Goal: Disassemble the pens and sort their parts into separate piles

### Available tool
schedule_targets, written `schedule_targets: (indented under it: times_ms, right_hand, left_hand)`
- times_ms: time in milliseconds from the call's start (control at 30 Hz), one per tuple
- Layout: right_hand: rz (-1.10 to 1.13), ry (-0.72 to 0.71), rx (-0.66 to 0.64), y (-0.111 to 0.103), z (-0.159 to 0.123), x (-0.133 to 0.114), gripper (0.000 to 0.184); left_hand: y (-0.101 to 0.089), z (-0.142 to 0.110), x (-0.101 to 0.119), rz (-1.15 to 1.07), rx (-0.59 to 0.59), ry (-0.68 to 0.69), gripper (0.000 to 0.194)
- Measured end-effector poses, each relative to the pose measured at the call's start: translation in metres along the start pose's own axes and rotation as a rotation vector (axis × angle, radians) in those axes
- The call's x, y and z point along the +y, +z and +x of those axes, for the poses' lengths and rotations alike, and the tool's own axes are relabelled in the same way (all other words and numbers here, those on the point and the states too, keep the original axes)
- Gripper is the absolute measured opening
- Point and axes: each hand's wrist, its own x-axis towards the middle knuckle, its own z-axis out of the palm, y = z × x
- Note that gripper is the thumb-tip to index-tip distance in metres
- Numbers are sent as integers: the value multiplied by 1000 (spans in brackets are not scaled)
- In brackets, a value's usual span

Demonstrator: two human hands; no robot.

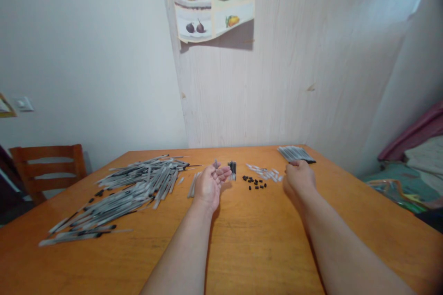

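My left hand (210, 186) is palm up over the middle of the table, fingers half curled. A thin greyish pen piece (216, 164) shows end-on at its thumb, mostly hidden. Next to it are a few clear pen barrels (192, 186) and an upright-looking row of dark pen parts (233, 170). My right hand (300, 176) is closed at the right, its fingertips turned away; what they hold, if anything, is hidden. Just beyond it lies a neat row of pens (296, 154). Between my hands are white translucent caps (265, 172) and small black plugs (256, 181).
A large loose pile of pens and pen barrels (138, 186) spreads over the left of the wooden table (249, 249). A wooden chair (51, 166) stands at the left. The wall with a fruit picture (212, 4) closes off the far edge. Cloth items (415, 166) lie at the right.
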Motion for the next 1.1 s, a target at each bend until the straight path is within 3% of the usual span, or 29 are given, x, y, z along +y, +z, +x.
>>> schedule_targets:
  times_ms: [167, 400, 600, 767, 900, 1100]
  right_hand:
    - [194, -104, 14, -3, -21, -34, 32]
    - [476, -308, -309, 8, -76, -75, 28]
    - [651, -186, -657, 25, -107, -84, 29]
    - [813, -50, -822, 29, -124, -89, 35]
    - [888, 10, -873, 26, -125, -90, 31]
    - [908, -7, -842, 22, -117, -88, 27]
  left_hand:
    - [-1, 0, -1, -43, -37, 47, 7]
    - [-7, 7, -2, -143, -37, 5, 10]
    - [-6, 6, 0, -205, -69, -40, 17]
    - [-4, 2, -1, -221, -118, -60, 19]
    - [-2, -1, -2, -182, -160, -44, 20]
    - [0, -4, -10, 13, -248, -5, 33]
